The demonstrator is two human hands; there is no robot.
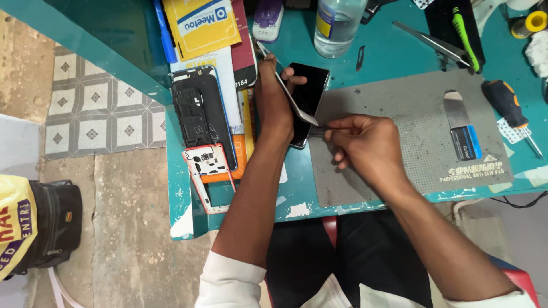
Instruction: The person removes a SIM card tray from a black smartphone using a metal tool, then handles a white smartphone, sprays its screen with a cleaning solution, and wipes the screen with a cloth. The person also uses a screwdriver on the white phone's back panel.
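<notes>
My left hand [274, 94] grips a black phone [311, 91] that stands tilted on the teal table [394, 54], with a thin silvery panel [294, 100] lifted off its edge. My right hand [365, 142] pinches a small thin metal tool [317, 131] whose tip touches the phone's lower edge. Both hands meet at the left edge of a grey perforated mat [399, 120].
An opened phone body [202, 117] and a white frame [208, 171] lie left. A clear bottle [337, 23], tweezers [431, 40], a green tool [465, 37], a black-and-orange screwdriver [508, 108], a flat metal pry tool [459, 122] and yellow packets [200, 25] surround the mat. A black bag [54, 222] sits on the floor.
</notes>
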